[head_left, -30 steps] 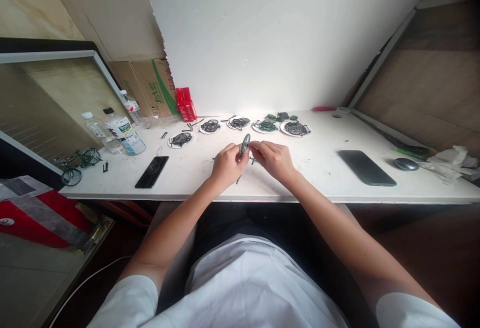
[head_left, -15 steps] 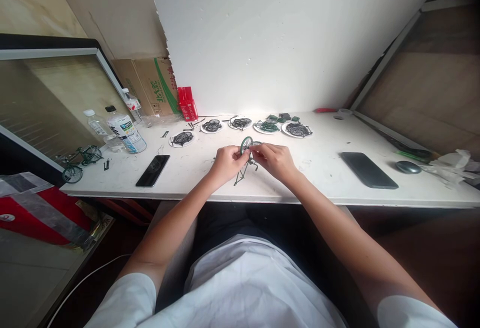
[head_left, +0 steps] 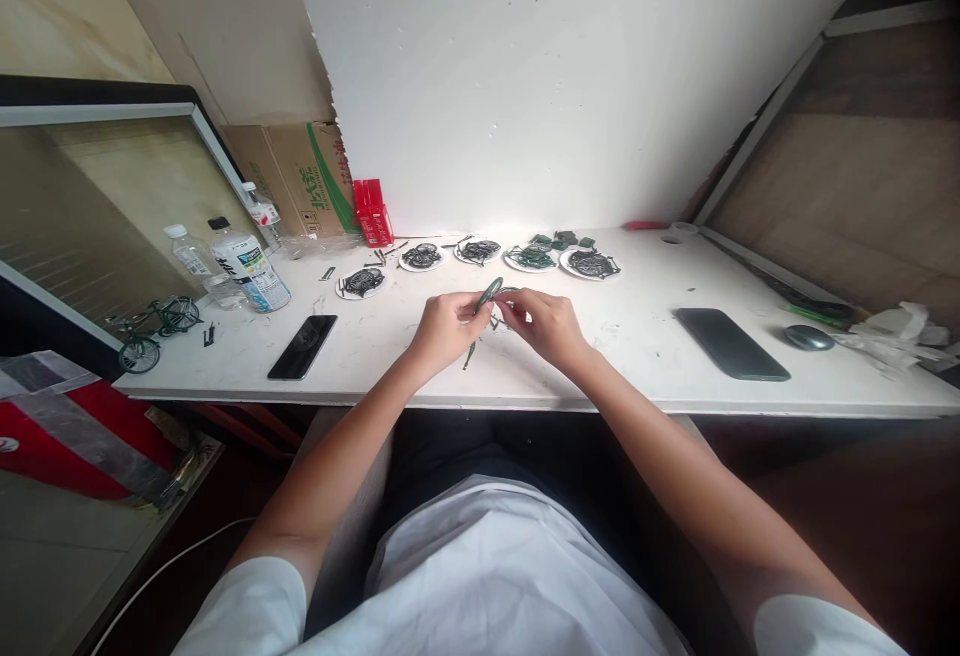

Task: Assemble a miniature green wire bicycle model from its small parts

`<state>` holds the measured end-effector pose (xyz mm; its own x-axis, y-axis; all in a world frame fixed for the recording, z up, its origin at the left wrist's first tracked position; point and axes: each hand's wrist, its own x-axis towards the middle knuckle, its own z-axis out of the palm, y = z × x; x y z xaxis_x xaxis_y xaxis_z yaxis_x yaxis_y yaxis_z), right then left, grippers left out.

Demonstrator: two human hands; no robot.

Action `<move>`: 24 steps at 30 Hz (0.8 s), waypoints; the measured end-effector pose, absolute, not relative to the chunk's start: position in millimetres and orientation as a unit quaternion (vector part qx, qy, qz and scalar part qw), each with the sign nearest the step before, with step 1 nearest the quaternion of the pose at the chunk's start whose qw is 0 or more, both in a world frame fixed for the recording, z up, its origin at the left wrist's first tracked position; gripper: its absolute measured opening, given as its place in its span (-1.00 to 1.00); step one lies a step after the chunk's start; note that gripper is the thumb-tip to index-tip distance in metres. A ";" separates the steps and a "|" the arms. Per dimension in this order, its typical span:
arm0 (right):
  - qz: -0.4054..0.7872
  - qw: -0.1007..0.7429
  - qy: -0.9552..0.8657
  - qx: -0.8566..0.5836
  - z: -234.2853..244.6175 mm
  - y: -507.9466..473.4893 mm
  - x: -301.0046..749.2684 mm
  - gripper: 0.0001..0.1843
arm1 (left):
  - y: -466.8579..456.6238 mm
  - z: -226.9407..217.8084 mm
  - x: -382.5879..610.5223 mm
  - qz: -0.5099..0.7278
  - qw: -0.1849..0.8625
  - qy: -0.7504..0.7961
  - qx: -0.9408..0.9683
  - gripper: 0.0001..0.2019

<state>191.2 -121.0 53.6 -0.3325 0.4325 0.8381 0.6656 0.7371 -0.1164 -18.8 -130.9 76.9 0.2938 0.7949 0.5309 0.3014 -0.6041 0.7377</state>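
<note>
Between my two hands, just above the white table (head_left: pixel 420 366), is a small green model bicycle (head_left: pixel 489 293), partly hidden by my fingers. My left hand (head_left: pixel 450 328) is closed on it beside a green-rimmed wheel, which is tilted nearly edge-on. The fingers of my right hand (head_left: pixel 544 321) pinch the model from the other side, close to the wheel's hub; any small part in them is too small to make out. A thin green piece of the frame points down below my left hand.
Several white plates of small parts line the back, among them green bicycle frames (head_left: pixel 532 257) and dark pieces (head_left: pixel 590 264). A finished-looking model bicycle (head_left: pixel 157 326), bottles (head_left: pixel 251 266) and a phone (head_left: pixel 303 347) are left; a dark phone-like slab (head_left: pixel 731 344) and a mouse (head_left: pixel 809 337) are right.
The model bicycle has been turned in my hands: its wheel faced me more and now shows nearly edge-on, and less of the frame shows below. Both hands keep their hold.
</note>
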 end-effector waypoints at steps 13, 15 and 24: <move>0.028 0.504 -0.769 -0.393 56.7 -124.7 186.8 -0.70 | -128.4 62.2 -10.3 0.471 0.285 0.374 0.746 -0.72; 0.073 0.512 -0.757 -0.401 58.2 -126.6 185.0 -0.68 | -128.8 61.7 -9.7 0.468 0.271 0.376 0.752 -0.71; 0.085 0.504 -0.740 -0.437 58.8 -131.4 178.4 -0.61 | -131.7 59.9 -7.5 0.453 0.212 0.399 0.769 -0.68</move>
<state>178.4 -131.4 58.8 -0.1095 0.7318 0.6727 0.5612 0.6041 -0.5658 -7.5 -131.7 59.9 0.2725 0.8053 0.5265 0.4207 -0.5919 0.6875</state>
